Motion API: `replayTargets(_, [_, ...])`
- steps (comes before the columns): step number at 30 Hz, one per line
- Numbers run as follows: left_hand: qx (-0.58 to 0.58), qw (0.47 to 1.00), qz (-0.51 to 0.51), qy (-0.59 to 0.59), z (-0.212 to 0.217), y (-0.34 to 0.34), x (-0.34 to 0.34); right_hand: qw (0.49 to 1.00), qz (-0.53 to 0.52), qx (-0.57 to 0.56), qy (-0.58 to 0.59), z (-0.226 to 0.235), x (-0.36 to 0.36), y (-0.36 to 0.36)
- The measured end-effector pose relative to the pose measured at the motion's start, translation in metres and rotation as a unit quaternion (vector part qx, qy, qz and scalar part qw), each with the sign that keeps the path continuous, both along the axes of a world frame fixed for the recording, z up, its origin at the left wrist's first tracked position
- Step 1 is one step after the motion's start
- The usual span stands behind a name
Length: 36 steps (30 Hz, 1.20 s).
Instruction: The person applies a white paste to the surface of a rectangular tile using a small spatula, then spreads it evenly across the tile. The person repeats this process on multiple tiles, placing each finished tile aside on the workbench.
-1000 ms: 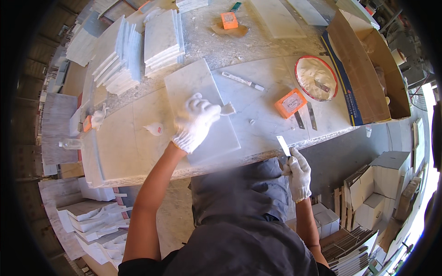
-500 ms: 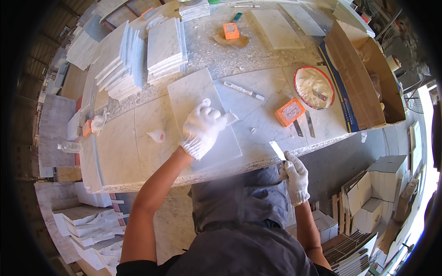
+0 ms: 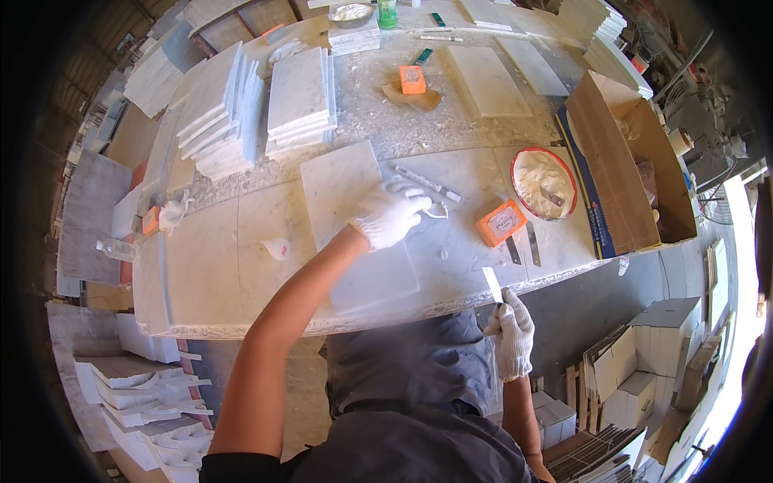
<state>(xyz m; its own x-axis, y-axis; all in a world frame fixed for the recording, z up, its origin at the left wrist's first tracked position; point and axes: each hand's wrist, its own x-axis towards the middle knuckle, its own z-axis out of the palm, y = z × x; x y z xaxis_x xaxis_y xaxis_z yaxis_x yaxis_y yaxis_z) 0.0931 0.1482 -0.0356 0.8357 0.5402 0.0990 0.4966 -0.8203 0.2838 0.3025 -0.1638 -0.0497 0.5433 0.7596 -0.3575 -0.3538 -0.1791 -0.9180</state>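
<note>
My left hand [image 3: 392, 212], in a white knitted glove, is over a pale marble tile [image 3: 342, 189] on the worktable. Its fingers are curled around a small white scrap [image 3: 437, 212] that pokes out at the fingertips; whether it is cloth or paper I cannot tell. My gloved right hand [image 3: 512, 336] is at the table's front edge, closed on a flat scraper blade [image 3: 492, 285] that points up and away. Above the left hand lies a white marker pen [image 3: 428, 183]. An orange box [image 3: 500, 223] sits beside two dark metal blades [image 3: 533, 244].
A red-rimmed bowl of cream paste [image 3: 531, 173] stands near an open cardboard box [image 3: 604, 169] on the right. Stacks of marble tiles [image 3: 298, 92] rise at the back left. Another orange box [image 3: 412, 80] and loose tiles [image 3: 489, 80] lie farther back. A crumpled white scrap [image 3: 277, 249] rests left of the tile.
My left hand has moved right across the tile with the white scrap, toward the marker. My right hand keeps hold of the scraper blade. The whole view has shifted a little.
</note>
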Motion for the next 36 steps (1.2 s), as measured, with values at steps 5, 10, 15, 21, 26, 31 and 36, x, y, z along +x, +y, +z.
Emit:
replayTargets(5, [0.067, 0.974, 0.179, -0.122, 0.013, 0.000, -0.056, 0.999, 0.020, -0.007, 0.033, -0.005, 0.002, 0.003])
replayTargets(10, [0.145, 0.977, 0.107, 0.110, 0.024, -0.053, -0.065, 0.987, 0.055, 0.012, 0.150, 0.001, -0.004, 0.028])
replayTargets(15, [-0.134, 0.970, -0.086, -0.182, 0.008, -0.152, -0.036, 0.965, 0.074, 0.069, 0.241, 0.012, -0.019, 0.044])
replayTargets(21, [0.049, 0.994, 0.096, 0.006, 0.017, -0.132, -0.075, 0.982, 0.067, 0.021, 0.173, 0.008, -0.019, 0.036])
replayTargets(26, [0.103, 0.967, 0.215, 0.096, 0.037, -0.051, -0.096, 0.981, 0.059, 0.030, 0.182, -0.002, -0.025, 0.035])
replayTargets(31, [0.056, 0.992, -0.023, 0.115, 0.023, -0.138, -0.064, 0.976, 0.066, 0.058, 0.200, -0.001, -0.030, 0.038])
replayTargets(36, [-0.200, 0.956, -0.115, -0.181, -0.002, -0.244, -0.051, 0.979, 0.059, 0.059, 0.187, 0.002, -0.027, 0.033])
